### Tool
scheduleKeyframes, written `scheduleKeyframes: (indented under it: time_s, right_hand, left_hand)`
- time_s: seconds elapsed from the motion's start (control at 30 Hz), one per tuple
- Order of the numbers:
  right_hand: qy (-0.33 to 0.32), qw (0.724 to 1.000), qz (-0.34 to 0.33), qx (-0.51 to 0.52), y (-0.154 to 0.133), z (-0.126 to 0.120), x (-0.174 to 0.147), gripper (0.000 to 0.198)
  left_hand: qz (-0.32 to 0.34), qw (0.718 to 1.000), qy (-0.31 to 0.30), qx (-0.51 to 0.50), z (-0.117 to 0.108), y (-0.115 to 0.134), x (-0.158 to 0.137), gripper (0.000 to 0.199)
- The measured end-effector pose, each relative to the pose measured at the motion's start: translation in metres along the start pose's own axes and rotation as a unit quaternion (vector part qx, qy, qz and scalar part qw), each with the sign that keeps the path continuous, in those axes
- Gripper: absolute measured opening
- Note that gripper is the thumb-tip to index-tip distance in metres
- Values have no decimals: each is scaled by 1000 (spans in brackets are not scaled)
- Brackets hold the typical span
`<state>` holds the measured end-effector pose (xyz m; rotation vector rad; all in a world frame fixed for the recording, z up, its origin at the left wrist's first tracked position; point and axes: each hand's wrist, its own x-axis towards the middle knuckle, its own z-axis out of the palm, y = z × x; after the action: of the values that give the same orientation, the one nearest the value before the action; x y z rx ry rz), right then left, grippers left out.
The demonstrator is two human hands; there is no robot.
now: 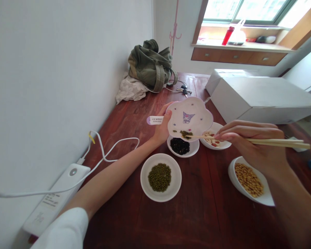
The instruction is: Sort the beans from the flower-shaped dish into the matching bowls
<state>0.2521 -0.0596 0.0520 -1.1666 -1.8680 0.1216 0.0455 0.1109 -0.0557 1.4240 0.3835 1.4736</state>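
Note:
My left hand (163, 126) grips a flower-shaped bowl (197, 114) by its edge and tilts it toward me; a purple cartoon figure is printed inside. A few mung beans (186, 135) lie at its lower edge. Between the fingers of my right hand (254, 141) is a pair of chopsticks (280, 141), their tips at those beans. Below the tilted bowl stands a white bowl of black beans (180, 146), partly covered by it. Nearer me is a white bowl with mung beans (159, 177). Peanuts (211, 139) fill another bowl behind my right hand, and soybeans (248, 180) one beneath my right wrist.
A white power bank-like device (57, 197) with a cable (103, 148) lies along the left wall. Farther back are a green bag (152, 65), a patterned cloth (131, 88), keys (184, 90) and a large white box (269, 93).

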Motion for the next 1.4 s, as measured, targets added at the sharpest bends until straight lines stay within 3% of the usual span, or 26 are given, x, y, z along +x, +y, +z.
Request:
scheduleKeyframes:
  time_s: [0.73, 1.4]
  right_hand:
    - [-16, 1000, 6, -16, -4, -3, 1, 25]
    - [-11, 1000, 1, 6, -2, -3, 0, 23]
  left_hand:
    - [-21, 1000, 6, -14, 2, 1, -1, 51]
    - [-31, 999, 14, -11, 2, 1, -1, 45]
